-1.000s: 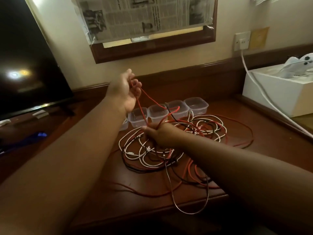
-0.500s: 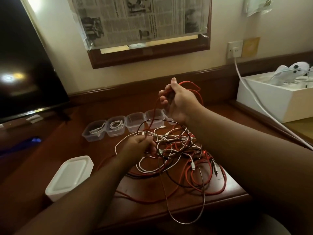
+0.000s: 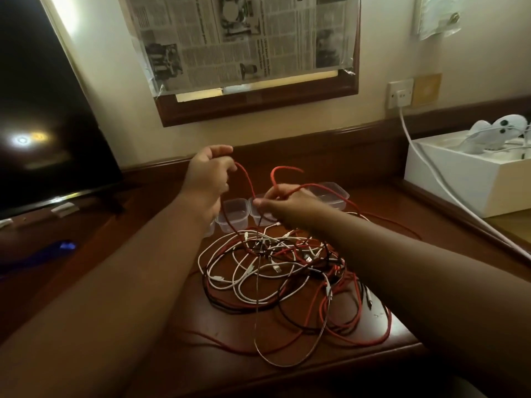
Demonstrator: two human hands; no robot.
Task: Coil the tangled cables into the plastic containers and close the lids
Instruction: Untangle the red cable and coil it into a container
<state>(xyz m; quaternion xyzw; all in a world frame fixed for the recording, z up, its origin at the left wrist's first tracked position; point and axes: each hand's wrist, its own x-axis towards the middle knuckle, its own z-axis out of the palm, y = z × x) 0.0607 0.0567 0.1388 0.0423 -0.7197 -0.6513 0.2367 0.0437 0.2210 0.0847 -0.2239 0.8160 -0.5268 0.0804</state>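
Nearest the viewer, two bare forearms reach forward over a dark wooden desk, entering from about 7 and 4 o'clock. Between them, at the centre of the view, lies the tangle of cables: white, black and red strands looped over one another, with one thin loop hanging past the desk's front edge at 6 o'clock. Just beyond the tangle, both hands are raised above it. The left hand, at about 11 o'clock from the pile, has its fingers curled round one stretch of a red cable. The right hand, lower and a little nearer the pile, pinches the same red cable further along; a free curl of it arches above that hand. From the left hand the red cable runs down toward 5 o'clock into the knot, so the length to be freed lies below and toward the viewer from both hands. Just behind the hands, touching side by side, sit clear plastic containers, lids off, partly hidden. Farther back, a dark screen stands at 9 o'clock, a white box at 3 o'clock, and a newspaper-covered frame at 12 o'clock.
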